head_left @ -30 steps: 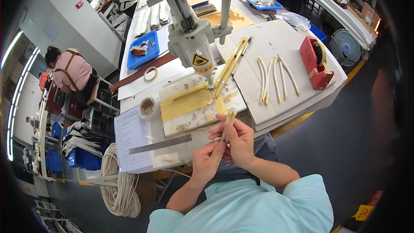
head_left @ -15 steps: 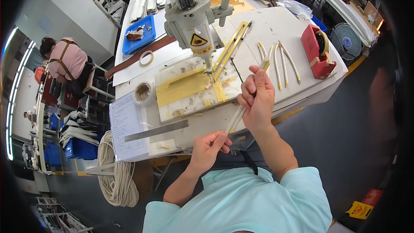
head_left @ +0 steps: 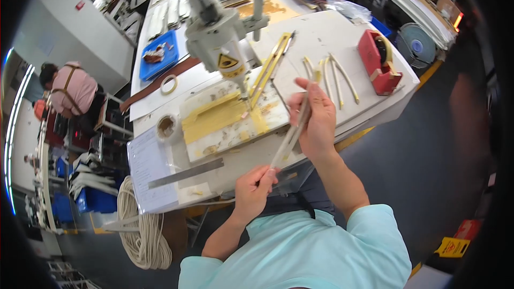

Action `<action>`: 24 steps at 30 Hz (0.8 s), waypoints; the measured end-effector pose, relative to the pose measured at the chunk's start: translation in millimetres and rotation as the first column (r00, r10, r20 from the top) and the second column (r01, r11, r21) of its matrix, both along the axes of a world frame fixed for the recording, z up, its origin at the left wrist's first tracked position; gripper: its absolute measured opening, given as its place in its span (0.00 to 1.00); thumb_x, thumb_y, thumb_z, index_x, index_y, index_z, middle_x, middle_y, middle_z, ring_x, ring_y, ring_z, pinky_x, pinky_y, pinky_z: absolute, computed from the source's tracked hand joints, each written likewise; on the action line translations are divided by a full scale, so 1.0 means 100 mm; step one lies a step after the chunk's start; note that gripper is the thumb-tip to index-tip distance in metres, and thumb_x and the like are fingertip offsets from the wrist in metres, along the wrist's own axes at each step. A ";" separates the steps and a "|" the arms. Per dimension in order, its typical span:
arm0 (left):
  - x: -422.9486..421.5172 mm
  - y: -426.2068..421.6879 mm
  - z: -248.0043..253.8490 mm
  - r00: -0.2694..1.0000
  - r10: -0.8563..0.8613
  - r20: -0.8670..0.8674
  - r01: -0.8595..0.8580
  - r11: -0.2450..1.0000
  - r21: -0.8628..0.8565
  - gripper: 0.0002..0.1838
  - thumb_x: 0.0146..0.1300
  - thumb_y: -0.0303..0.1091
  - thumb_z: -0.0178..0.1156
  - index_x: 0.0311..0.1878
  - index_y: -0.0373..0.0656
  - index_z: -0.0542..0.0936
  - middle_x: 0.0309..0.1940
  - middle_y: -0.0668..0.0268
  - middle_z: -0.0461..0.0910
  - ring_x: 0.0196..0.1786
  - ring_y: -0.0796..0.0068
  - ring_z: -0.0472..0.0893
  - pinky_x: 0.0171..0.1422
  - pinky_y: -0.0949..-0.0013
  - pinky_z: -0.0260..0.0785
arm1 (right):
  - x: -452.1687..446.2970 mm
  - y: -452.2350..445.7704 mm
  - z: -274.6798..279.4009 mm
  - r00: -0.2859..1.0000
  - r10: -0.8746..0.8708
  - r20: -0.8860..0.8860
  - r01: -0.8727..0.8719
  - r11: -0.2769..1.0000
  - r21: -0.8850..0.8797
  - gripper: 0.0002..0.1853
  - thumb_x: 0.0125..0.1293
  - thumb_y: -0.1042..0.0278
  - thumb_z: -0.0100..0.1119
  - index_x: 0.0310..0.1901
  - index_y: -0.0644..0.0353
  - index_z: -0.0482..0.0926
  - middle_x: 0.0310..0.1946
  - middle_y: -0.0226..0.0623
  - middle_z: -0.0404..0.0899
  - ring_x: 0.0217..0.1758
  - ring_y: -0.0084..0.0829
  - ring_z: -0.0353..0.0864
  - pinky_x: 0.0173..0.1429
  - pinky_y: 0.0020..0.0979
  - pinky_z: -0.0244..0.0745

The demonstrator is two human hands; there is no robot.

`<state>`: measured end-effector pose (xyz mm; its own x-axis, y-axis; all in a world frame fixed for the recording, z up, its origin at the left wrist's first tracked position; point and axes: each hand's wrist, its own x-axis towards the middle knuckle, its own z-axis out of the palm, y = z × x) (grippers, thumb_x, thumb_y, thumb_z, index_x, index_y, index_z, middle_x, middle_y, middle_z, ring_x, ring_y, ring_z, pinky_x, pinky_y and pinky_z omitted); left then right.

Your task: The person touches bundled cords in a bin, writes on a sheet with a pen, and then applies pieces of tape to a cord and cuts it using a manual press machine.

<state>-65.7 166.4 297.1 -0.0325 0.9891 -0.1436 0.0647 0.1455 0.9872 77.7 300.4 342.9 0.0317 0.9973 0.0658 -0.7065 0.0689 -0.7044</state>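
Note:
Pale cord pieces [head_left: 292,135] stretch slantwise between my hands, a little blurred. My left hand [head_left: 255,188] pinches their lower end near the table's front edge. Higher up and to the right, my right hand [head_left: 316,115] is closed around the upper part, with the upper ends near its fingertips. Several yellow-tipped cords [head_left: 337,83] lie on the table behind my right hand. A press [head_left: 227,56] with a warning label stands over a white board [head_left: 217,152] bearing yellow tape [head_left: 211,120]. Left of my hands lies a metal ruler [head_left: 186,173].
A red tape dispenser [head_left: 377,64] stands at the right of the table. Paper [head_left: 150,168], a tape ring [head_left: 169,84] and a blue tray [head_left: 159,56] are at the left. Coiled rope [head_left: 142,230] hangs below; a seated person [head_left: 75,88] is beyond.
My hands have moved apart from their close position, drawing the cords out lengthwise between them. My right hand has moved up and to the right. The camera view has shifted.

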 end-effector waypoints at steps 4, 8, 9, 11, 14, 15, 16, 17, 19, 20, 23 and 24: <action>-0.02 -0.06 0.01 0.997 0.073 0.039 -0.078 0.989 0.128 0.11 0.73 0.30 0.57 0.46 0.32 0.85 0.28 0.68 0.79 0.25 0.86 0.72 0.29 0.79 0.65 | 0.65 0.63 0.06 0.839 -0.131 0.528 0.069 0.988 0.135 0.22 0.80 0.53 0.45 0.52 0.68 0.78 0.34 0.43 0.88 0.27 0.23 0.83 0.27 0.24 0.73; 0.01 -0.06 0.02 0.998 0.069 0.000 -0.067 0.976 0.209 0.11 0.73 0.28 0.56 0.46 0.32 0.85 0.27 0.68 0.78 0.24 0.85 0.72 0.27 0.79 0.63 | 1.23 1.59 -0.07 0.447 -0.157 0.881 0.181 0.980 0.083 0.22 0.79 0.53 0.47 0.46 0.67 0.82 0.33 0.42 0.88 0.27 0.25 0.83 0.31 0.28 0.76; 0.04 -0.05 0.01 0.998 0.058 -0.034 -0.049 0.974 0.220 0.11 0.72 0.28 0.56 0.45 0.32 0.85 0.27 0.68 0.78 0.24 0.85 0.72 0.27 0.79 0.62 | 1.35 1.74 -0.15 0.240 -0.068 0.968 0.187 0.982 0.023 0.23 0.78 0.52 0.48 0.45 0.67 0.82 0.33 0.41 0.89 0.27 0.26 0.83 0.33 0.30 0.78; 0.06 -0.04 -0.03 0.998 0.021 -0.061 -0.006 0.971 0.239 0.10 0.72 0.28 0.57 0.45 0.32 0.85 0.27 0.68 0.79 0.24 0.85 0.72 0.27 0.79 0.62 | 1.54 1.71 -0.21 -0.134 -0.201 0.970 0.154 0.963 0.221 0.23 0.73 0.49 0.54 0.40 0.64 0.86 0.34 0.47 0.88 0.36 0.45 0.87 0.49 0.45 0.79; 0.03 -0.09 -0.06 0.992 0.054 -0.110 -0.019 0.955 0.295 0.10 0.71 0.27 0.57 0.43 0.33 0.86 0.26 0.68 0.79 0.23 0.85 0.71 0.27 0.78 0.62 | 1.99 1.48 0.15 -0.359 -0.389 0.849 0.172 0.866 0.470 0.21 0.68 0.51 0.57 0.34 0.64 0.87 0.32 0.51 0.87 0.37 0.49 0.88 0.48 0.47 0.80; 0.01 -0.12 -0.02 0.996 0.067 -0.061 -0.049 0.966 0.255 0.10 0.71 0.27 0.57 0.43 0.33 0.86 0.26 0.68 0.78 0.22 0.85 0.71 0.27 0.78 0.62 | 2.16 1.43 0.31 -0.394 -0.340 0.854 0.276 0.842 0.463 0.20 0.66 0.54 0.57 0.30 0.65 0.86 0.28 0.51 0.86 0.33 0.49 0.87 0.44 0.46 0.81; 0.00 -0.14 0.00 0.997 0.082 -0.015 -0.077 0.974 0.211 0.09 0.70 0.27 0.58 0.42 0.33 0.86 0.25 0.68 0.78 0.22 0.85 0.71 0.27 0.78 0.62 | 2.34 1.35 0.46 -0.450 -0.242 0.860 0.346 0.840 0.418 0.21 0.65 0.55 0.56 0.25 0.66 0.85 0.25 0.50 0.85 0.29 0.48 0.87 0.40 0.44 0.82; -0.01 -0.14 -0.01 0.997 0.074 -0.017 -0.069 0.975 0.209 0.09 0.70 0.27 0.58 0.42 0.33 0.86 0.25 0.68 0.78 0.22 0.85 0.71 0.27 0.78 0.62 | 2.56 1.34 0.45 -0.398 -0.126 0.909 0.390 0.873 0.292 0.22 0.63 0.55 0.57 0.24 0.69 0.85 0.24 0.51 0.84 0.27 0.45 0.86 0.38 0.41 0.80; 0.00 -0.12 -0.02 0.998 0.058 -0.012 -0.054 0.974 0.222 0.09 0.70 0.27 0.58 0.42 0.33 0.86 0.25 0.68 0.78 0.21 0.85 0.71 0.27 0.78 0.62 | 2.81 1.32 0.40 -0.358 0.016 0.934 0.419 0.896 0.145 0.23 0.62 0.52 0.61 0.25 0.68 0.85 0.21 0.46 0.82 0.24 0.39 0.83 0.33 0.38 0.77; 0.02 -0.11 -0.03 0.999 0.046 -0.010 -0.043 0.973 0.225 0.09 0.70 0.27 0.58 0.42 0.33 0.86 0.25 0.68 0.78 0.21 0.85 0.71 0.27 0.78 0.62 | 2.85 1.27 0.43 -0.314 0.158 0.936 0.434 0.901 -0.007 0.24 0.60 0.48 0.64 0.25 0.67 0.85 0.18 0.41 0.80 0.21 0.34 0.79 0.27 0.35 0.74; 0.07 -0.08 -0.05 0.999 0.026 -0.020 -0.020 0.970 0.243 0.09 0.70 0.26 0.58 0.42 0.32 0.86 0.25 0.67 0.79 0.21 0.86 0.71 0.26 0.78 0.61 | 2.94 1.18 0.50 -0.058 0.306 0.950 0.423 0.870 -0.254 0.21 0.60 0.50 0.69 0.32 0.65 0.87 0.26 0.38 0.81 0.27 0.29 0.79 0.26 0.28 0.70; 0.08 -0.08 -0.04 1.000 0.023 -0.014 -0.019 0.971 0.239 0.09 0.70 0.26 0.58 0.42 0.32 0.86 0.25 0.67 0.79 0.21 0.86 0.71 0.26 0.78 0.61 | 2.96 1.15 0.52 0.018 0.348 0.937 0.387 0.862 -0.327 0.21 0.61 0.50 0.71 0.34 0.65 0.87 0.33 0.42 0.85 0.31 0.32 0.83 0.28 0.27 0.72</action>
